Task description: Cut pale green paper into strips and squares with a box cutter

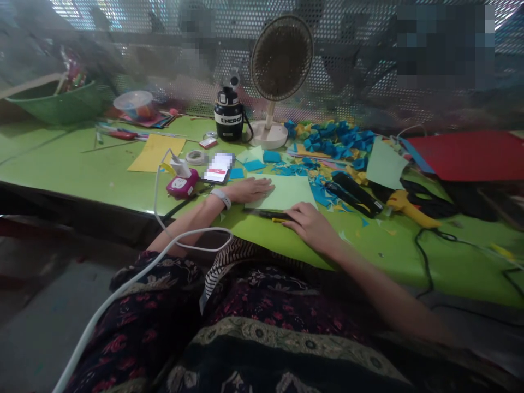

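Floral dress lap (262, 327) nearest; left hand fingers (262, 188) released, lying flat on light green paper sheet (289, 192) on the green desk (73, 158); right hand fingers (301, 214) curled at the end of a black-and-yellow craft knife (266, 214), grip unclear.

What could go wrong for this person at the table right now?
The white cable loops across the lap, so a sudden move might snag it and tug the pink device off the table. The black-and-yellow tool lies against the right hand; if it has a blade, which I cannot tell, it might nick the fingers. The left hand rests close to the phone.
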